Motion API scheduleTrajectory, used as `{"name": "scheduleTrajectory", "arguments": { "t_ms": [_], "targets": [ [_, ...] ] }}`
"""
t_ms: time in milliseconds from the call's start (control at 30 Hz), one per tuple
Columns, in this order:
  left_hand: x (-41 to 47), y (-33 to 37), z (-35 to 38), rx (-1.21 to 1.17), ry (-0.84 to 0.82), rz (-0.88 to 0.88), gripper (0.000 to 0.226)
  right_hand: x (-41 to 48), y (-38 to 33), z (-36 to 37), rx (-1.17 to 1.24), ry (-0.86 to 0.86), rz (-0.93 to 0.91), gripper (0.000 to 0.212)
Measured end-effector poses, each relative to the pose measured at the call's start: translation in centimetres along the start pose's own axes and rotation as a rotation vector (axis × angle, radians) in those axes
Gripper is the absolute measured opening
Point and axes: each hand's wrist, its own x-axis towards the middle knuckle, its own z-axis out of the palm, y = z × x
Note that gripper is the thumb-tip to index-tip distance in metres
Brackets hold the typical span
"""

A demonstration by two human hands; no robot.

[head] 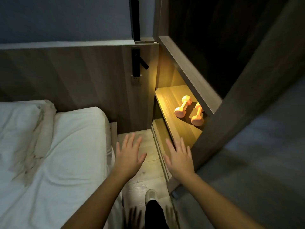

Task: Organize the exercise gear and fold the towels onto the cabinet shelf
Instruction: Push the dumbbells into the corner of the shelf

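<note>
Both hands are out in front, palms down, fingers straight and spread, and neither has hold of anything. The left hand (129, 154) hangs over the narrow strip of pale wood floor (145, 177) between the bed (54, 162) and the cabinet. The right hand (179, 157) is just beside it, fingertips over the front edge of the lit cabinet shelf (168, 96); can't tell if it's actually touching the wood or just above it.

Up and to the right of the right hand, two orange dumbbells (189, 110) lie on that shelf, side by side and nearly touching, well apart from the fingers. Left of the left hand there's the white bed with a rumpled pillow (21, 123). Below the hands, a foot in a light shoe (150, 195) stands on the floor.
</note>
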Motion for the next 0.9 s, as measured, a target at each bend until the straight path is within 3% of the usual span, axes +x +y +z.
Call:
{"name": "scheduleTrajectory", "arguments": {
  "t_ms": [333,500,733,900],
  "targets": [
    [18.2,-2.9,-0.7,-0.023,-0.128,0.139,0.066,15.1,0.3,0.1,0.036,-0.097,0.232,0.064],
    [26.7,-3.5,-0.7,-0.016,-0.238,0.312,0.065,20.5,0.9,0.7,0.069,-0.064,0.362,0.063],
    [36.0,-5.8,3.9,0.083,-0.372,0.636,0.065,26.2,-0.4,7.5,0.09,0.001,0.551,0.063],
    [39.2,-9.8,9.8,0.113,-0.318,0.806,0.066,28.2,-2.4,14.6,0.038,0.087,0.655,0.063]
  ]
}}
